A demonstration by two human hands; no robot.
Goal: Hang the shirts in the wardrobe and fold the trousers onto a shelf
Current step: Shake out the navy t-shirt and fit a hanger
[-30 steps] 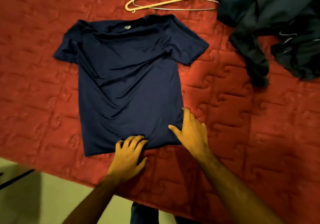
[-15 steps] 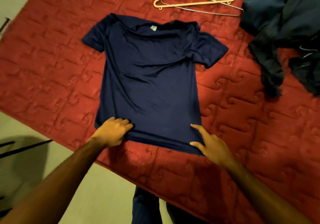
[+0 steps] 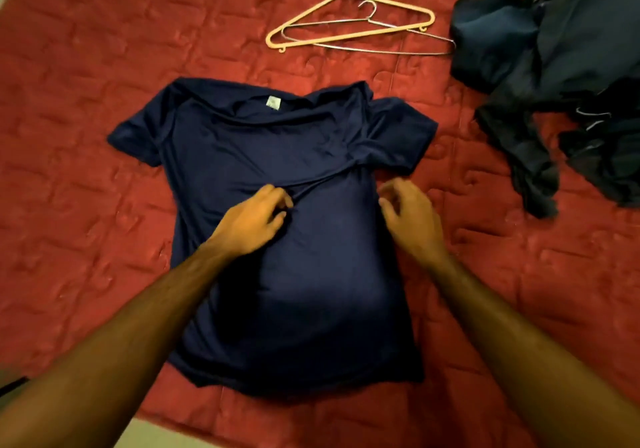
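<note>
Head view looks down on a navy short-sleeved T-shirt [image 3: 291, 274] spread flat on the red quilted bedspread [image 3: 86, 170], collar away from the person, a small pale label at the neckline, creases running across the chest. The left hand [image 3: 252, 219] rests on the chest area, fingers curled and pinching a ridge of fabric. The right hand [image 3: 408, 212] hovers at the shirt's right edge, fingers loosely bent, holding nothing. Beyond lie a peach plastic hanger [image 3: 349, 18], a thin wire hanger [image 3: 374, 42] and a heap of dark clothes [image 3: 561, 84].
</note>
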